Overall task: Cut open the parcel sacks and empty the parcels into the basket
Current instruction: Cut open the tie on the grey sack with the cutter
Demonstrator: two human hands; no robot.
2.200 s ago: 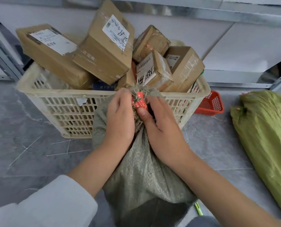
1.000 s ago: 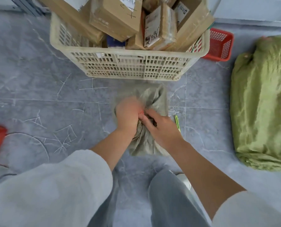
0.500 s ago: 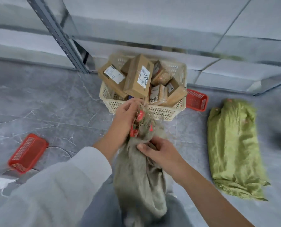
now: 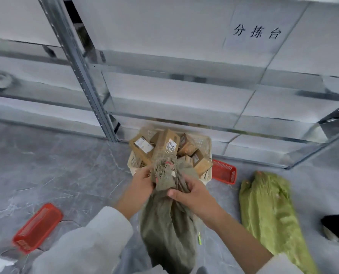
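Observation:
A limp grey-green woven sack hangs in front of me, its frayed mouth bunched at the top. My left hand grips the sack's mouth from the left. My right hand clutches the bunched fabric just below, from the right. Behind the hands stands a cream plastic basket heaped with brown cardboard parcels. A bright green sack lies full on the floor to the right. A thin green tool lies on the floor by the hanging sack.
A small red basket sits right of the cream one and another red basket lies at lower left. Metal shelving with white boards runs behind. A dark object shows at the right edge. The floor is grey tile.
The view has risen and pulled back from the basket. The grey sack came up off the floor and now hangs lifted; both hands have kept hold near its mouth.

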